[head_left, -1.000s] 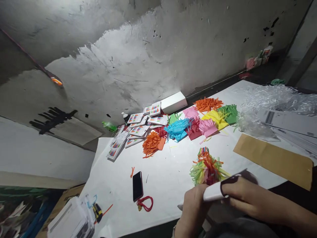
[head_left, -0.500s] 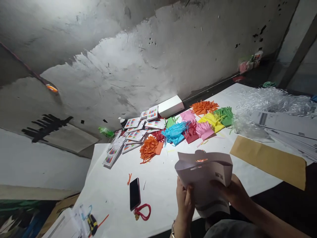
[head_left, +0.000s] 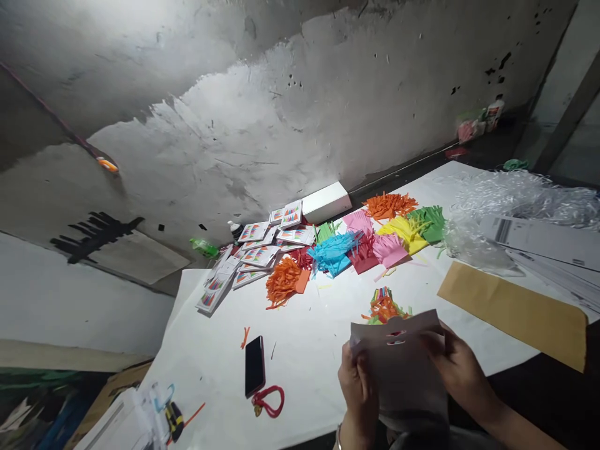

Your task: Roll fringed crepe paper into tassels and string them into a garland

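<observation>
A white packaging card (head_left: 407,378) with hang-hole slots near its top edge is held between both hands, its face in shadow. My left hand (head_left: 359,381) is closed on its left edge, thumb in front. My right hand (head_left: 462,369) grips the upper right edge, the fingers partly hidden behind the card. Just beyond the top edge, a small bundle of multicoloured fringed paper (head_left: 385,306) lies on the white table (head_left: 309,369); the card hides its lower part.
Fringed paper bundles, such as a blue one (head_left: 334,253), lie at mid-table beside stacked printed packs (head_left: 257,256). A phone (head_left: 255,365) with a red strap is to the left. A brown strip (head_left: 513,315), more cards (head_left: 544,240) and clear plastic strings (head_left: 520,194) lie right.
The card has moved down and slightly right, and its curled top has flattened into one sheet-like shape. The multicoloured bundle behind it has come into view.
</observation>
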The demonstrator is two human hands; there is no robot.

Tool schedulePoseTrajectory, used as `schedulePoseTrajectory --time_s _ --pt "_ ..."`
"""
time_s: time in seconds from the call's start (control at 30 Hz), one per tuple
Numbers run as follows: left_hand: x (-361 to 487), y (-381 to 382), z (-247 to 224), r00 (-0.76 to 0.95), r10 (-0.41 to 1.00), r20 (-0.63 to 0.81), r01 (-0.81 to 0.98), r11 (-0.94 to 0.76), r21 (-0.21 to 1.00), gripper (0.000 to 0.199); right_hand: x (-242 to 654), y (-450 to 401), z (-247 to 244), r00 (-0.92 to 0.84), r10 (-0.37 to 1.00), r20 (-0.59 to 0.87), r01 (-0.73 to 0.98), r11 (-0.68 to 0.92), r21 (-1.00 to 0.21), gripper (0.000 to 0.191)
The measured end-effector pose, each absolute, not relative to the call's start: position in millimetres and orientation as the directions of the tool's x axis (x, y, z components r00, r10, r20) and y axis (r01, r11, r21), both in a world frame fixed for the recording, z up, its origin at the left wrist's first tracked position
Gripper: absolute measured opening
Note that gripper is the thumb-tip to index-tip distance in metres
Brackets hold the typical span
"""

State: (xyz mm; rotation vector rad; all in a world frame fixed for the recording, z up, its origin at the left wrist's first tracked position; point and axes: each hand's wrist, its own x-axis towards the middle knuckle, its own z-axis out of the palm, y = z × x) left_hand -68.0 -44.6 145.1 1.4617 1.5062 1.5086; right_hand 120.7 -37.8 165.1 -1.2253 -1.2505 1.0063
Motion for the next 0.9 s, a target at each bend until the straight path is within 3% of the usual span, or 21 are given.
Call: schedulePoseTrajectory --time_s 0.17,0.27,0.4,0.57,0.67,0.8,0.9 --pt "-62 -46 153 -0.231 0.932 0.28 0.236 -0.225 0.945 0.05 127 -38 170 0.144 0.961 0.234 0.146 0.214 -0.966 0.028" --pt "-59 -46 162 -0.221 0.953 0.205 0.15 -0.174 0.973 0.047 131 -38 166 0.104 0.965 0.241 0.139 0.225 -0.964 0.027" --pt "-56 -48 164 -0.21 0.962 0.173 0.048 -0.167 0.985 0.041 136 -36 163 0.183 0.958 0.222 0.179 0.19 -0.965 0.027" --pt "-54 -49 157 -0.358 0.925 0.13 -0.008 -0.143 0.99 0.041 137 -46 151 0.33 0.929 0.168 0.042 0.163 -0.986 0.035" --pt "-52 -53 147 -0.429 0.897 0.11 -0.091 -0.165 0.982 0.042 135 -57 140 0.412 0.891 0.192 0.0 0.21 -0.978 0.027" --pt "-50 -59 140 -0.529 0.84 0.123 -0.05 -0.176 0.983 0.036 136 -63 140 0.411 0.88 0.236 -0.036 0.274 -0.961 0.016" --pt "-51 -60 142 -0.562 0.816 0.138 -0.019 -0.179 0.984 0.037 137 -61 146 0.381 0.905 0.188 -0.092 0.239 -0.967 0.017"
